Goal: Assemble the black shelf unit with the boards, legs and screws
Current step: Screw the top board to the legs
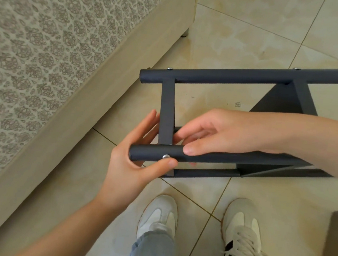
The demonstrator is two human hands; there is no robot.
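Shelf unit (287, 102): was seen lying on its side on the tiled floor (257, 33), beside a patterned sofa (46, 52), with one end raised towards the person.
Near leg (213, 156): a black tube was held up off the floor, with the end board (167, 111) joined to it at a right angle.
Far leg (221, 75): a matching tube was seen across the board, with two screw heads already showing along it.
Screw (166, 156): a silver head was seen in the near leg, close to the tube's end; whether it was fully seated could not be told.
Left hand (131, 161): the tube's end was cradled in the palm, the fingers were laid straight behind the board, and the thumb was pressed just beside the screw head.
Right hand (226, 129): the near leg was gripped just past the board, the index finger laid along its top and the other fingers curled under.
Step in hand: fastening the near leg to the end board was judged to be under way, with the screw started by hand.
Progress: the frame was judged mostly joined, since several boards and legs were already attached.
Next move: the joint would need to be kept square and steady while the screw was turned home; no tool was in view, so one might have to be fetched.
Risk: a tilted screw could be cross-threaded if the leg slipped.
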